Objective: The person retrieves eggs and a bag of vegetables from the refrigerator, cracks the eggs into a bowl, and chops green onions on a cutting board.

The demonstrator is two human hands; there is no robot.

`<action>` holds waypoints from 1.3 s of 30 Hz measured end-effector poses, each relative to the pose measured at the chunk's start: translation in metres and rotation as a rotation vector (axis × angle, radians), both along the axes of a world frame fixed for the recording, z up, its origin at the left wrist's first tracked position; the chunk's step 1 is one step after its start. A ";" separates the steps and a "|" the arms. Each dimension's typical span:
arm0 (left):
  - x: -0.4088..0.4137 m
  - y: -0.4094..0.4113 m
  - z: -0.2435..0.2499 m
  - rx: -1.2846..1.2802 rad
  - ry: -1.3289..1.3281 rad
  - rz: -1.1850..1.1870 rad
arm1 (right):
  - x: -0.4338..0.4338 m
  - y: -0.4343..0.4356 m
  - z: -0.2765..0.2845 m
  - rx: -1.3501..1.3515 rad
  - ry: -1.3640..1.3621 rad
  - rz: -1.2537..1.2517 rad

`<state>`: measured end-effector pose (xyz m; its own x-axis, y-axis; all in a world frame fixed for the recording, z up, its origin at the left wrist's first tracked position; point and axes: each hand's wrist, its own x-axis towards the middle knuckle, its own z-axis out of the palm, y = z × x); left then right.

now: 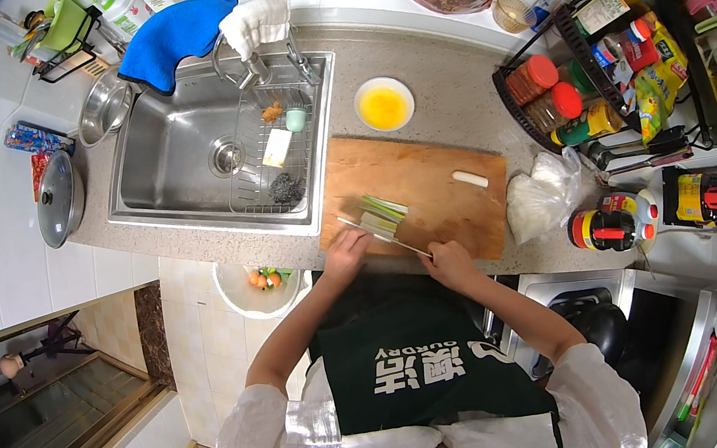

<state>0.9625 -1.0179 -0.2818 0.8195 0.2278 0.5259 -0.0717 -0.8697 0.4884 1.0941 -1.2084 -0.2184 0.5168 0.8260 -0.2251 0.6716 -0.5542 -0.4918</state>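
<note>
On the wooden cutting board [419, 165] lie cut lengths of green onion [382, 214] near the front left part. My right hand [453, 265] is closed around the handle of a kitchen knife [396, 240], whose blade runs leftwards along the near side of the green onion. The fingers of my left hand [348, 254] are at the blade's left end; whether they pinch it or only touch it cannot be told. A white piece of stalk [470, 179] lies by itself at the board's right. Behind the board stands a white bowl of yellow liquid, likely beaten egg [383, 104].
The steel sink [171, 148] with a wire rack lies to the left. A clear plastic bag of white contents [530, 200] and sauce bottles [612, 226] stand right of the board, below a black spice rack [592, 57]. A waste bin [248, 305] is below the counter.
</note>
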 end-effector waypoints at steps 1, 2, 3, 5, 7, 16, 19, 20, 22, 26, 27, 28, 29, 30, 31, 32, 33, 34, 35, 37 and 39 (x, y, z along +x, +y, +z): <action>0.001 -0.001 0.000 -0.012 -0.005 0.005 | 0.001 -0.003 0.004 0.010 -0.014 0.001; 0.002 -0.002 0.002 -0.023 -0.022 0.016 | 0.001 -0.004 0.010 -0.005 -0.036 -0.011; 0.004 -0.003 0.004 -0.023 -0.033 0.022 | 0.002 -0.004 0.016 -0.012 -0.047 -0.014; 0.007 -0.003 0.012 -0.014 -0.045 0.031 | 0.007 -0.001 0.025 -0.016 -0.055 -0.009; 0.011 -0.003 0.017 0.012 -0.032 0.032 | 0.011 0.000 0.027 -0.027 -0.053 0.003; 0.014 -0.002 0.009 0.065 0.033 0.040 | 0.013 0.003 0.028 -0.089 -0.054 0.036; 0.015 -0.003 0.007 0.033 0.027 0.044 | 0.014 0.004 0.029 -0.095 -0.053 0.050; 0.014 -0.003 0.005 0.025 0.023 0.045 | 0.014 0.005 0.029 -0.091 -0.052 0.055; 0.013 -0.003 0.002 0.026 0.019 0.048 | 0.014 0.006 0.028 -0.099 -0.054 0.055; 0.012 -0.003 0.000 0.054 0.029 0.056 | 0.014 0.008 0.007 -0.132 -0.073 0.040; 0.012 -0.003 0.000 0.051 0.028 0.061 | 0.014 0.008 0.004 -0.133 -0.076 0.036; 0.011 -0.005 0.000 0.045 0.031 0.063 | 0.013 0.007 0.000 -0.137 -0.075 0.029; 0.013 -0.005 0.001 0.037 0.024 0.069 | 0.014 0.007 0.000 -0.131 -0.076 0.020; 0.014 -0.005 0.001 0.030 0.017 0.068 | 0.015 0.007 0.000 -0.116 -0.078 0.017; 0.015 -0.005 0.001 0.022 0.013 0.072 | 0.016 0.006 0.000 -0.102 -0.078 0.020; 0.015 -0.005 0.003 0.016 0.007 0.068 | 0.018 0.006 0.001 -0.078 -0.080 0.025; 0.015 -0.004 0.005 0.013 0.007 0.054 | 0.020 0.006 0.003 -0.066 -0.083 0.033; 0.015 -0.003 0.007 0.008 0.006 0.037 | 0.021 0.004 0.005 -0.054 -0.087 0.039; 0.012 -0.001 0.012 0.006 0.017 0.012 | 0.021 0.002 0.007 -0.053 -0.086 0.051; 0.007 0.005 0.015 0.028 0.047 -0.029 | 0.021 -0.001 0.011 -0.030 -0.092 0.063; 0.005 0.010 0.015 0.069 0.072 -0.060 | 0.019 -0.003 0.013 0.006 -0.100 0.053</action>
